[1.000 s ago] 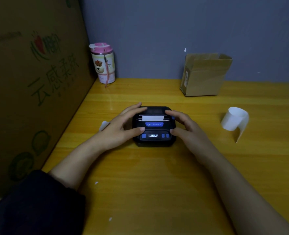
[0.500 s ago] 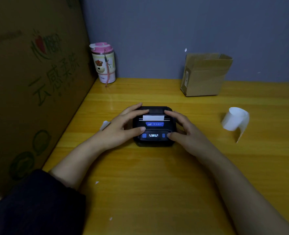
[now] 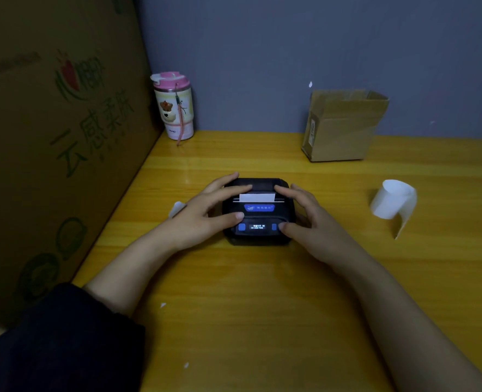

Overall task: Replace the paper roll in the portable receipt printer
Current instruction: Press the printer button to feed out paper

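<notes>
A small black receipt printer [image 3: 258, 219] lies flat on the yellow wooden table [image 3: 262, 306], its lid down and its little screen lit. A short white strip of paper [image 3: 256, 197] sticks out of its slot. My left hand [image 3: 205, 213] clasps the printer's left side, fingers on the lid and thumb on the front panel. On the other side my right hand [image 3: 304, 219] grips it, its thumb on a blue button at the front right. A loose white paper roll [image 3: 394, 200] with a curled tail lies apart to the right.
A big printed cardboard box [image 3: 50, 137] walls the left side. A pink-lidded cup [image 3: 174, 106] stands at the back left by the grey wall. An open small carton [image 3: 341, 125] stands at the back right. A white scrap [image 3: 177, 208] peeks out behind my left hand.
My right thumb has slid down and inward onto the blue button at the printer's front right. The left hand and the printer stay put.
</notes>
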